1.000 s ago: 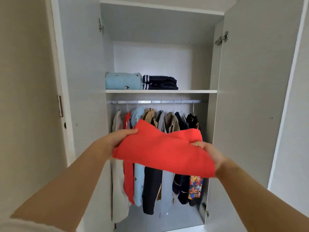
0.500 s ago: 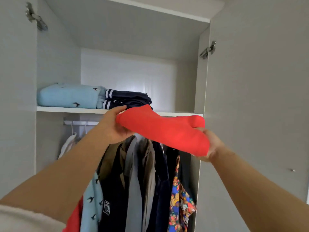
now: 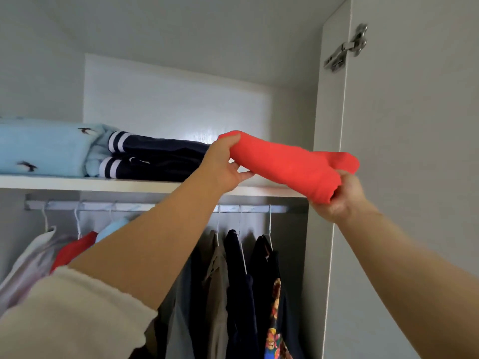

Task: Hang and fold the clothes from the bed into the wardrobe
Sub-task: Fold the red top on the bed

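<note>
The folded red cloth [image 3: 290, 164] hangs just above the shelf [image 3: 77, 183], at 3 o'clock from the navy stack [image 3: 160, 159]. The left hand [image 3: 223, 164] pinches its 9 o'clock end; the right hand [image 3: 339, 200] grips its 4 o'clock end.

Open wardrobe, seen from in front. A person's left hand [image 3: 223, 164] and right hand [image 3: 339, 200] grip opposite ends of a folded red garment [image 3: 285, 164] at the right part of the upper shelf [image 3: 90, 183] (whether it rests on the board cannot be told). Further left on the shelf lie a folded navy garment [image 3: 160, 156] with white stripes and a folded light blue garment [image 3: 44, 151], touching. Below, the rail [image 3: 129, 206] carries hanging clothes [image 3: 233, 281]. The door [image 3: 414, 177] stands open at right.
</note>
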The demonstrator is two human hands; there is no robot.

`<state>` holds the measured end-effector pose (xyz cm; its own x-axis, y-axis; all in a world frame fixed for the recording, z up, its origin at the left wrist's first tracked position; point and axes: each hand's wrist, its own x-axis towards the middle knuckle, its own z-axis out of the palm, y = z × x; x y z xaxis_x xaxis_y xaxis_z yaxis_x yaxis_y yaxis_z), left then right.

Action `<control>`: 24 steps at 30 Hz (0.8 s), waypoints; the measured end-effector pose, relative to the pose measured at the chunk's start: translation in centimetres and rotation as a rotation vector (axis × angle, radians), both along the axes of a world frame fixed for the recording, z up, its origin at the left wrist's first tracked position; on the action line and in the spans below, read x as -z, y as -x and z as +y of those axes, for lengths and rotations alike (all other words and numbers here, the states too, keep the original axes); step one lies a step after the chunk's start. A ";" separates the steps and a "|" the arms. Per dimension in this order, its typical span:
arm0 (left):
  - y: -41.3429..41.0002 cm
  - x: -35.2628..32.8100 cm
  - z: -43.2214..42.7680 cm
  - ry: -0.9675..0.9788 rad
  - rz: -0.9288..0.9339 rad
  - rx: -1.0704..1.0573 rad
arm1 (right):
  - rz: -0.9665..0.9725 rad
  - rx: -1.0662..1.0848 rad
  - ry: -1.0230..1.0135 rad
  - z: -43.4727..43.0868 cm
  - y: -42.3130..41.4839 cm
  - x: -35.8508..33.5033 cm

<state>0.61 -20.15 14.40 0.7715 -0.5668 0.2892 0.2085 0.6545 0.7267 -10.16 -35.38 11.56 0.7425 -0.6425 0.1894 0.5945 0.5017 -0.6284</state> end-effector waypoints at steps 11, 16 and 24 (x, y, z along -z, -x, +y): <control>-8.0 -2.7 -3.8 -0.460 -0.459 -0.174 | 0.131 0.494 0.120 -3.2 -9.8 -2.1; -10.7 -3.3 -1.6 -0.518 -0.820 -0.713 | 0.381 0.292 0.264 -2.6 -13.9 -3.5; -14.6 -1.9 0.9 -1.087 -1.413 -1.164 | 0.447 0.103 0.327 -1.2 -17.8 -3.6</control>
<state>15.20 -19.21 16.31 0.4162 -0.4095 0.8118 -0.7690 -0.6350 0.0739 7.64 -36.56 15.14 0.7327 -0.6766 0.0726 0.2706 0.1919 -0.9434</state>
